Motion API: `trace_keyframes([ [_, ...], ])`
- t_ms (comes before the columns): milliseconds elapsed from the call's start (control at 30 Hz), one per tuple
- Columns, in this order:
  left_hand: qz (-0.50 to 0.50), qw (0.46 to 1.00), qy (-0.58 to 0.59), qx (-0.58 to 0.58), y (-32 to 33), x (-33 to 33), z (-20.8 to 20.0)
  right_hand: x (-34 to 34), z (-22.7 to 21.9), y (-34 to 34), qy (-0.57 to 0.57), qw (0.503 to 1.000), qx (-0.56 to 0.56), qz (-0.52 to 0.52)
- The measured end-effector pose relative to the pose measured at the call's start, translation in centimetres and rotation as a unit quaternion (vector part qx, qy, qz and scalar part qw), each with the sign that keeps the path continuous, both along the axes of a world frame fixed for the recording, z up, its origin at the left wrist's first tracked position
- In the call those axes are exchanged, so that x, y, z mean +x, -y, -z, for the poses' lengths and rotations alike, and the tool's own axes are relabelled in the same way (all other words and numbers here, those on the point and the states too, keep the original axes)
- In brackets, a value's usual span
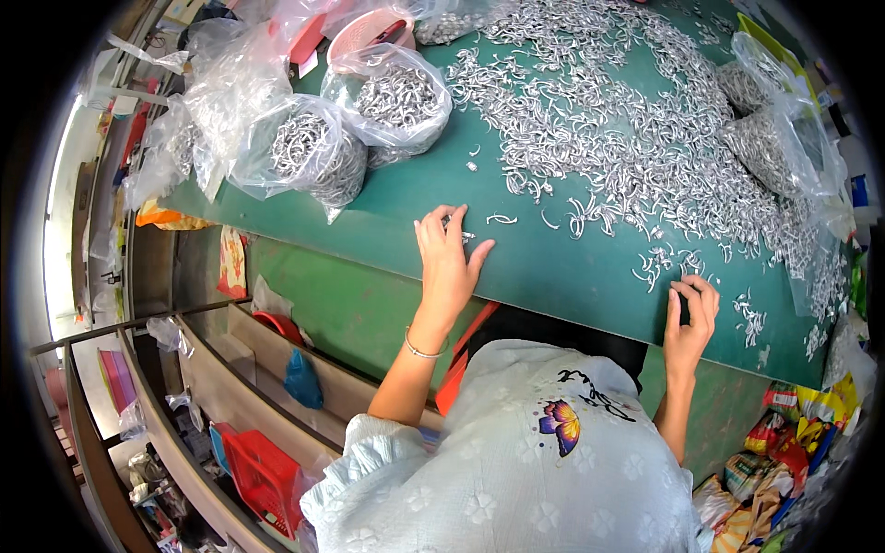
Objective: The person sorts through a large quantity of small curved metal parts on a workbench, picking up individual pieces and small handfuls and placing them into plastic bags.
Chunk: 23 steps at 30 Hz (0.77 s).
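Observation:
A wide heap of small curved silver metal pieces (627, 138) covers much of the green table (387, 230). My left hand (444, 263) is at the near table edge, its thumb apart from its bent fingers. A few small silver pieces (467, 236) show in the gap, seemingly on the table. Further right, my right hand (693, 327) rests with curled fingers and thumb close together beside a small cluster of pieces (656, 264). What its fingertips hold, if anything, is hidden. Loose pieces (501, 219) lie between the hands.
Clear plastic bags of silver pieces (318, 157) stand at the left, with a pink basket (369, 32) behind. More filled bags (761, 147) are at the right. Below the table are a wooden shelf (277, 369), a red basket (263, 479) and colourful packets (774, 442).

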<state>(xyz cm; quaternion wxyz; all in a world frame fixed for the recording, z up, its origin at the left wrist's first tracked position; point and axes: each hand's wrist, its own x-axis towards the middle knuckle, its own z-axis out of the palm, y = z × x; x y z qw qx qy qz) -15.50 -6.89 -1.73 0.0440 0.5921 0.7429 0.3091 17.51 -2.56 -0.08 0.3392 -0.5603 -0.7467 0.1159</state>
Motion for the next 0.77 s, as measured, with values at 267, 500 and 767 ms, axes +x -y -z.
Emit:
trace_keyframes([
  [267,-0.017,0.998,-0.03,0.05,-0.4,-3.9,2.5,1.2,-1.1,-0.1,-0.005,1.0,-0.011,0.008],
  [500,0.003,0.995,-0.003,0.102,-1.5,1.2,-1.2,-3.1,-0.3,-1.5,0.088,0.992,-0.021,-0.089],
  [767,0.208,0.977,0.037,-0.012,-4.2,10.3,-0.6,-3.1,0.2,-1.6,0.101,0.995,0.004,-0.023],
])
